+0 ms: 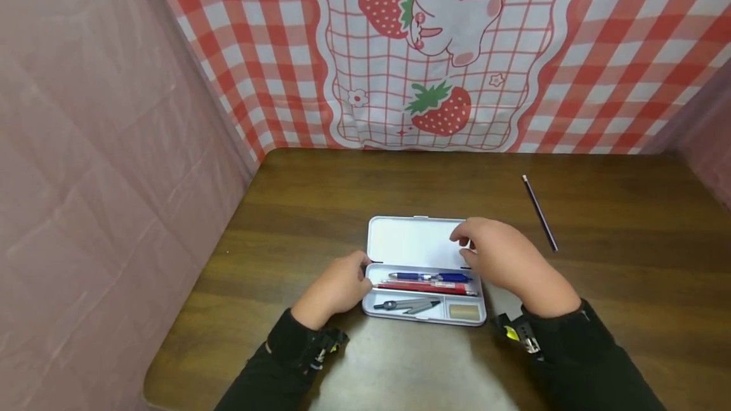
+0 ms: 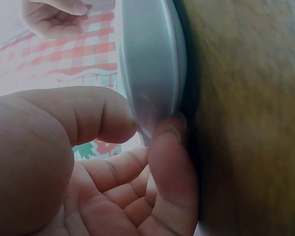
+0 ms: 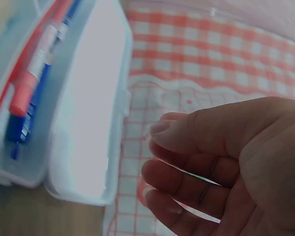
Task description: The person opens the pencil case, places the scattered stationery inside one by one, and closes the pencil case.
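A white pencil case lies on the table with its lid tipped back. My left hand grips the case's left end; in the left wrist view, thumb and finger pinch the case wall. Loosely curled and holding nothing, my right hand hovers over the lid's right end and hides that corner. Inside the case's back section lie a blue pen and red pens or pencils. Its front section holds a grey drawing compass and, in the right compartment, a beige eraser.
A dark pencil lies by itself on the brown wooden table, behind and to the right of the case. Red-checked cloth hangs along the table's far edge, and a pale pink curtain hangs at the left.
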